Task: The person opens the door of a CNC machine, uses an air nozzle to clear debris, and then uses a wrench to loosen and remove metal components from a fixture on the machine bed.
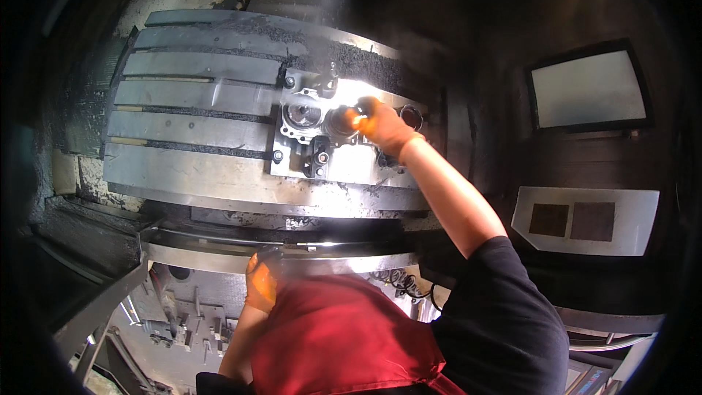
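My right hand [385, 129], in an orange glove with dark soiling, reaches over a fixture plate [292, 165] on the slotted metal table. Its fingers are curled together above a round metal part [338, 123]; glare and blur hide what they hold. Left of it, a similar round metal casting [301, 115] with a scalloped flange sits on the plate. A dark clamp [319, 158] with a bolt stands in front of the two. My left hand [261, 282], also in an orange glove, is low by the machine's front ledge, beside my red apron. Its fingertips are dark and blurred.
The slotted machine table [183, 132] stretches left, with dark chips along it. Another ring [411, 117] lies right of my right hand. A metal ledge [197, 258] runs across in front. A window [589, 91] and a pale panel [621, 223] are at the right.
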